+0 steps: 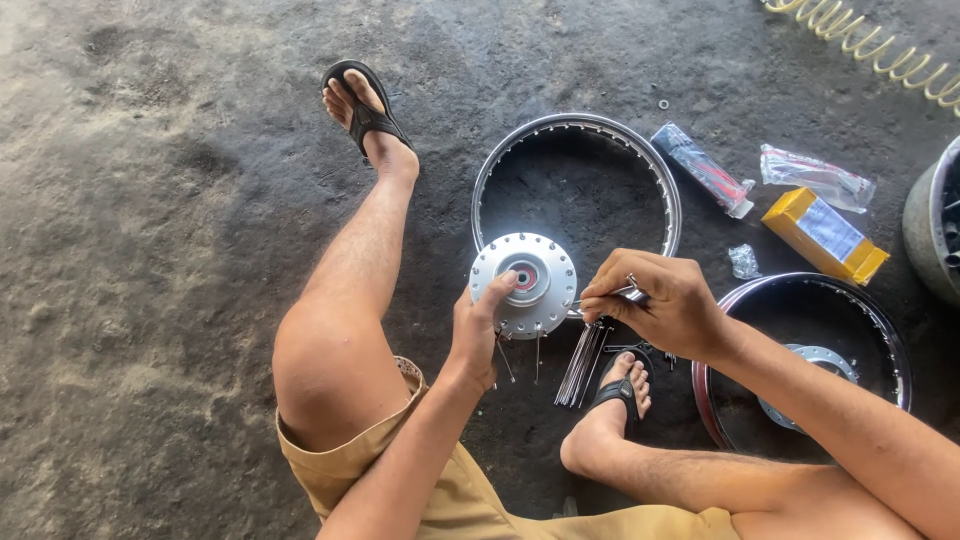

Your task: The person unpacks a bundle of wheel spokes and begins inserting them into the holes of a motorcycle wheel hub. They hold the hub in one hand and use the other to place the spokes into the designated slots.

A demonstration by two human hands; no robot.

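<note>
A round silver wheel hub (524, 283) with a ring of small holes and a red-centred bearing is held up by my left hand (477, 335), fingers on its lower left edge and thumb near the centre. My right hand (662, 300) pinches a thin metal spoke (603, 294) at the hub's right edge. Two spokes hang down from the hub's lower rim. A bundle of loose spokes (582, 364) lies on the ground just below my right hand, beside my sandalled foot.
A chrome wheel rim (578, 125) lies flat behind the hub. A second rim (888, 330) with a hub inside lies at right. Plastic-wrapped packets (702, 167), a yellow box (824, 234), a coiled hose (880, 45) and a grey container (925, 225) sit farther right on the concrete floor.
</note>
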